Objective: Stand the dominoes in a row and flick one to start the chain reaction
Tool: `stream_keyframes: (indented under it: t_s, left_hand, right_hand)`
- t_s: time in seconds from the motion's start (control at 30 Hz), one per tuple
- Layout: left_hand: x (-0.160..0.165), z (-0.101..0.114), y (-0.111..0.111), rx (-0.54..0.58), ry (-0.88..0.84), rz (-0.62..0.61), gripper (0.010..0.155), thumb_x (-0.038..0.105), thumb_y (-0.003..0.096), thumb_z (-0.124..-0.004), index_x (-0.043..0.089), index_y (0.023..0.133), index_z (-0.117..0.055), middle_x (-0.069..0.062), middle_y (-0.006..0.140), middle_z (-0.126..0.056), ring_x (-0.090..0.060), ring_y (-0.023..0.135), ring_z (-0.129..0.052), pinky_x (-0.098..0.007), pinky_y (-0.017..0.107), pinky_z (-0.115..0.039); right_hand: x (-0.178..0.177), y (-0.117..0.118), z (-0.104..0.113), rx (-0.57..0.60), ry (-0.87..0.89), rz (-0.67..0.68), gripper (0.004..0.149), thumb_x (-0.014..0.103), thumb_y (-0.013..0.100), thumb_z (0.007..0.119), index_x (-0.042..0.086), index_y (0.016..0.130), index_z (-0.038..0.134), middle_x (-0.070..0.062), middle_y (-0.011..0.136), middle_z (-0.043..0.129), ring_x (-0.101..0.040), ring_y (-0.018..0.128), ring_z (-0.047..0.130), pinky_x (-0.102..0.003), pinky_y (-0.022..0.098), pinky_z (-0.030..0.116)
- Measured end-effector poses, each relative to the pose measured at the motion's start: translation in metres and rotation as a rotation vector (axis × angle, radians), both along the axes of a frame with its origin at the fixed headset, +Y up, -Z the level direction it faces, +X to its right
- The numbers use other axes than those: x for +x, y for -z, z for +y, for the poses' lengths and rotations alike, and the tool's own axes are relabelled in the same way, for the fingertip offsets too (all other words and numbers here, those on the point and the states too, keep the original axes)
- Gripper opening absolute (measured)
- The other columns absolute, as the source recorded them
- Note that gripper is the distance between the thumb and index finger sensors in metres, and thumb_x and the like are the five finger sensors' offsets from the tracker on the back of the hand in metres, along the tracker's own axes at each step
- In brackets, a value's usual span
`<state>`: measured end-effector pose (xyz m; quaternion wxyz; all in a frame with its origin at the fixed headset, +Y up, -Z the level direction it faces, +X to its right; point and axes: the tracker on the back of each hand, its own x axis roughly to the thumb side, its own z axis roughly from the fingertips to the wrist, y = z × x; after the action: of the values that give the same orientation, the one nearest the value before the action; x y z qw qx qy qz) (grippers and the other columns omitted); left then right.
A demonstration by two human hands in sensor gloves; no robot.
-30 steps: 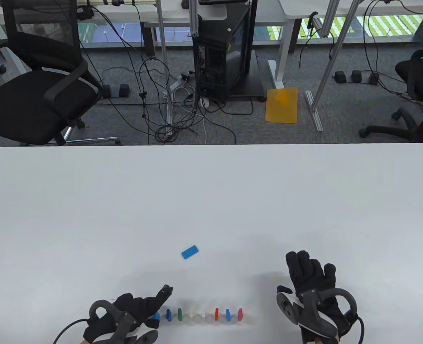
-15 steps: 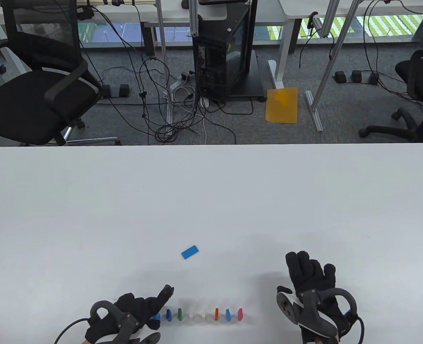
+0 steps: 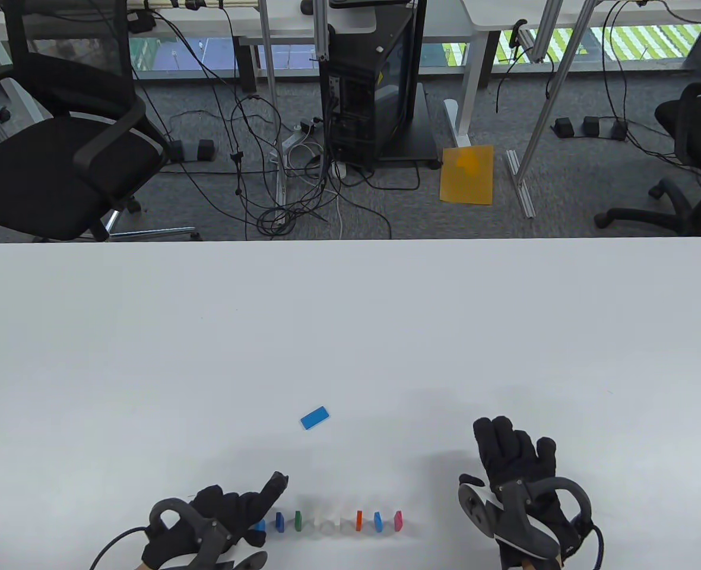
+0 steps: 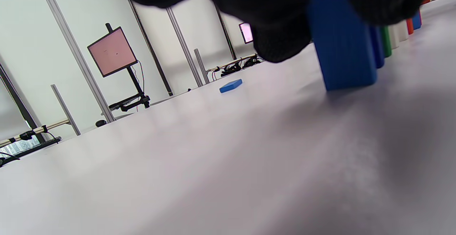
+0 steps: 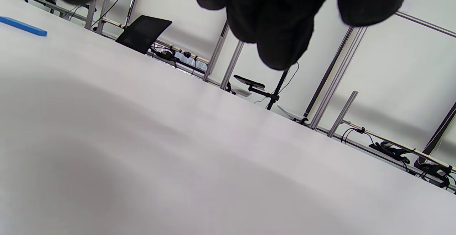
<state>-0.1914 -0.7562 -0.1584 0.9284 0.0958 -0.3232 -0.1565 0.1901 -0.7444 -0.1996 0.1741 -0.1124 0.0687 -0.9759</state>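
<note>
At row's left end, left hand (image 3: 219, 522) unmoved; dominoes (image 3: 328, 521) still standing.

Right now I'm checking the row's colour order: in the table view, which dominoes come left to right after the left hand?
Left hand → dark blue domino → green domino → orange domino → blue domino → pink domino.

White table (image 3: 350, 332), domino row (image 3: 338, 521), flat blue domino (image 3: 315, 417)

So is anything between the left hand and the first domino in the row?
Nothing visible. The left hand is right at the light blue end domino, which stands upright; whether the fingers touch it I cannot tell.
</note>
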Motion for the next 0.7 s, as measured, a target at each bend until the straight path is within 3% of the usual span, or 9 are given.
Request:
stream_keyframes:
  t_s: [0.7]
  left_hand:
    - [0.0024,-0.0026,0.0,0.018,0.035,0.001,0.091,0.066,0.026,-0.073,0.026,0.105,-0.053,0.03,0.076,-0.092,0.018,0.021,-0.096,-0.014,0.032,-0.089]
  right_hand:
    - [0.0001,0.0,0.0002,-0.005,0.001,0.001,0.093,0.059,0.041,0.061,0.002,0.112,0.039,-0.029,0.111,0.056,-0.047,0.091,0.079,-0.072,0.059,0.058]
